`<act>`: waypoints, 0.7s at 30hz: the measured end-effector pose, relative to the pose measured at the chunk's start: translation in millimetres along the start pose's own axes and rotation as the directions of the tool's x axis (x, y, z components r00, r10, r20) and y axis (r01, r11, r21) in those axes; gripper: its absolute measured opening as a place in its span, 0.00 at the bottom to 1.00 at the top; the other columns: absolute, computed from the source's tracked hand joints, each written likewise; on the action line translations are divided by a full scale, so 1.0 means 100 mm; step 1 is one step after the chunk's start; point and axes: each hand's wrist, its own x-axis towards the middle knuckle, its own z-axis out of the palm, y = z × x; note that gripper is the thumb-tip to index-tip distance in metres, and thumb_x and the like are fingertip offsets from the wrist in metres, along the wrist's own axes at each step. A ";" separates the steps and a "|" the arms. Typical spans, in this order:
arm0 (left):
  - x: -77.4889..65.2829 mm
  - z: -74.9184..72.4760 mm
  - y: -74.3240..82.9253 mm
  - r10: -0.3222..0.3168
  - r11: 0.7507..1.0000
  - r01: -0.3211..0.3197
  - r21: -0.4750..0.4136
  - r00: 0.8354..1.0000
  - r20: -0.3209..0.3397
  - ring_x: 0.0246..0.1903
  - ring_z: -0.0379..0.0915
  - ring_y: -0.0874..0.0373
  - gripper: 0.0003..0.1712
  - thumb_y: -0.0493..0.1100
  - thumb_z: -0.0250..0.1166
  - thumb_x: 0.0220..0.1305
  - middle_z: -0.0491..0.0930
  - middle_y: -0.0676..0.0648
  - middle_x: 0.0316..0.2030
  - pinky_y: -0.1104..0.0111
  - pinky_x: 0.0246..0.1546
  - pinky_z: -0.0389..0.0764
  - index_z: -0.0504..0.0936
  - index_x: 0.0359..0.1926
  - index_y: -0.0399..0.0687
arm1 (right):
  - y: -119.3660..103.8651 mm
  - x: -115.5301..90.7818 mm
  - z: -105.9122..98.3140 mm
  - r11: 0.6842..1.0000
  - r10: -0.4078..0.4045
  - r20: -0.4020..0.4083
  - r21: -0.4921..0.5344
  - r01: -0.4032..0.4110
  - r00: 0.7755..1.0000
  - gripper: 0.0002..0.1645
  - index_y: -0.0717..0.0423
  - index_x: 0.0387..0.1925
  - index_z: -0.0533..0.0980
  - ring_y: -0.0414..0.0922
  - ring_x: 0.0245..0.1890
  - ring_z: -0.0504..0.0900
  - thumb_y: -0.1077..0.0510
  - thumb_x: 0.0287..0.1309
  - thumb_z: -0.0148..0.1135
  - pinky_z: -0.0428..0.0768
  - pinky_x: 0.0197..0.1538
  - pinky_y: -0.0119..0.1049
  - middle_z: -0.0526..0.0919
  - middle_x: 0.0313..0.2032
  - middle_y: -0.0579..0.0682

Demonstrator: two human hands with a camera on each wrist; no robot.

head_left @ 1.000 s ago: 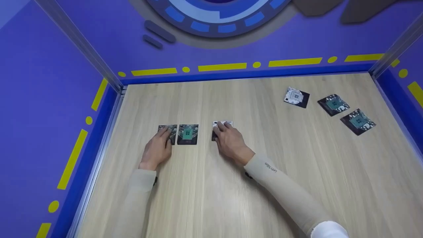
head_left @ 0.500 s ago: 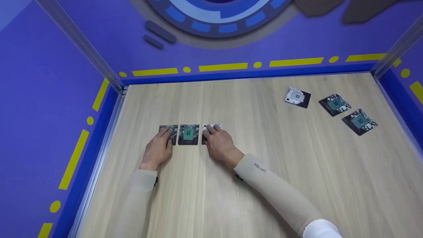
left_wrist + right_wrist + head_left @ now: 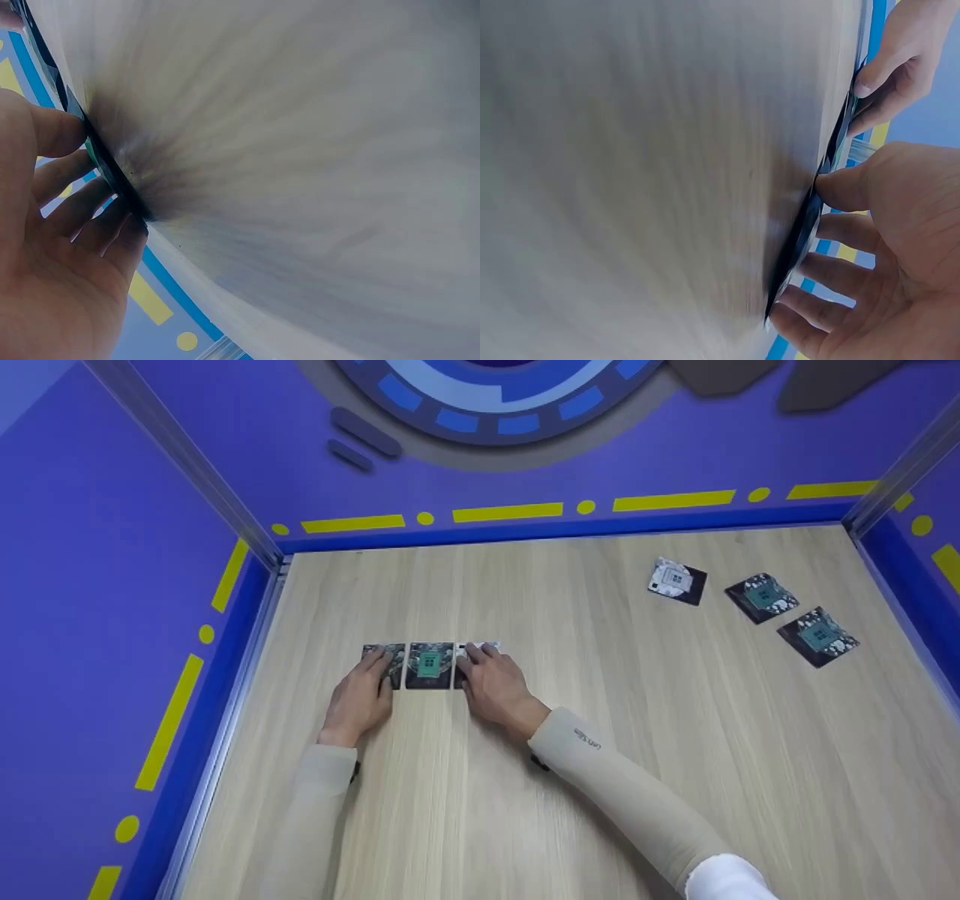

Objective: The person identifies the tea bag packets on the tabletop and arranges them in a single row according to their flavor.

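Pressing dark card (image 3: 397, 661) with left hand (image 3: 357, 699), white card (image 3: 459, 677) with right hand (image 3: 498, 687), fingers outstretched, with green card (image 3: 430, 666) between.

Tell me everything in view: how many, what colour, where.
Table: one, light wood, lower view
Walls: three, blue-purple with yellow marks, left, far and right
Posts: two, grey, back corners
Left card: one, dark, row's left end
Middle card: one, green-black, row's centre
Right card: one, white-black, row's right end
Loose pale card: one, white-black, upper right
Loose green cards: two, green-black, farther right
Sleeves: two, beige, forearms
White garment: one, white, right arm
Wrist items: two, black, at wrists
Left grip: one, bare, on left card
Right grip: one, bare, on right card
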 end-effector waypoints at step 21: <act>-0.01 0.00 -0.01 -0.003 1.000 0.003 -0.001 1.000 -0.002 0.77 0.65 0.38 0.29 0.41 0.57 0.77 0.68 0.37 0.78 0.48 0.78 0.69 0.74 0.74 0.37 | 0.15 -0.03 -0.12 0.998 -0.032 -0.110 0.047 0.038 0.993 0.26 0.53 0.71 0.77 0.61 0.75 0.72 0.52 0.78 0.55 0.77 0.74 0.56 0.73 0.75 0.59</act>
